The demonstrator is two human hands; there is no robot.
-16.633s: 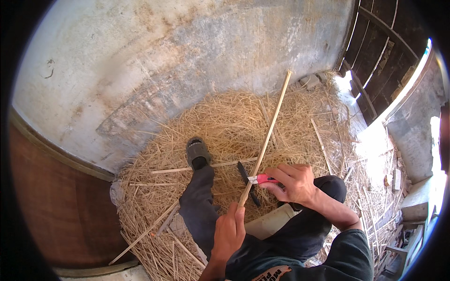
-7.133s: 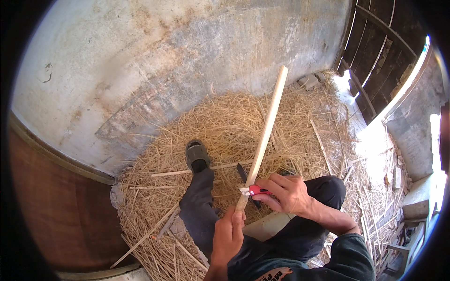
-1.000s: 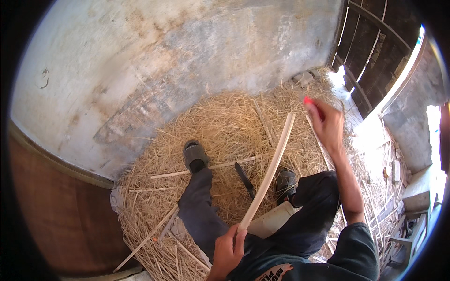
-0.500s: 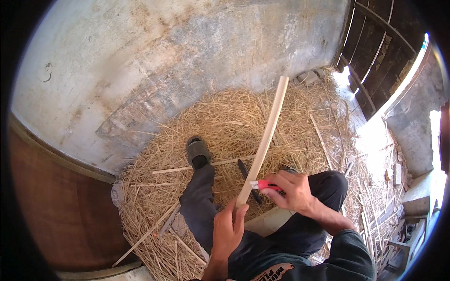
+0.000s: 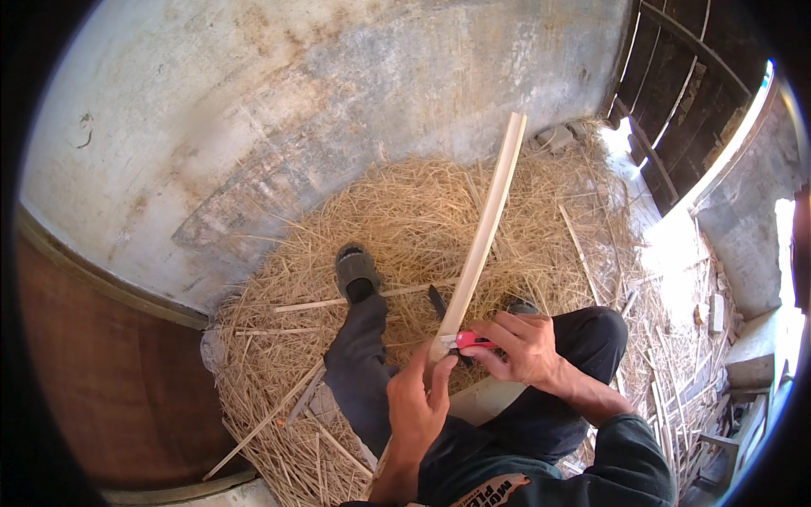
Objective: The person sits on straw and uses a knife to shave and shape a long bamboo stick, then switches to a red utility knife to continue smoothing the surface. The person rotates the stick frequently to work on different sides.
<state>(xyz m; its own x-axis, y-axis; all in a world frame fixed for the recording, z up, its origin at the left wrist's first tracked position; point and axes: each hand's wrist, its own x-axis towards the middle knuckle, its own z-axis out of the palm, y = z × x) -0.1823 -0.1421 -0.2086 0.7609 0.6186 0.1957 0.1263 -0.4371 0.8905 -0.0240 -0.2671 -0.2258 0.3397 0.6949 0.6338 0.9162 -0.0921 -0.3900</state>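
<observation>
My left hand (image 5: 416, 401) grips the lower end of a long pale bamboo strip (image 5: 486, 232), which slants up and away toward the wall. A groove runs along its visible face. My right hand (image 5: 517, 346) is closed around a red utility knife (image 5: 473, 340), its metal head against the strip just above my left thumb. The blade's edge is too small to make out. Behind the strip a long dark tool (image 5: 437, 301) lies on the straw, partly hidden by the strip and my hands.
Straw and shavings (image 5: 414, 203) cover the floor, with loose strips (image 5: 579, 253) among them. My sandalled foot (image 5: 357, 272) rests ahead. A pale curved piece (image 5: 486, 400) lies between my legs. A stained wall (image 5: 338, 93) stands behind; a brown panel (image 5: 110, 363) is at left.
The strip has shifted up and away, and its grooved face now shows more. The knife has come closer to my left hand, near the strip's lower end.
</observation>
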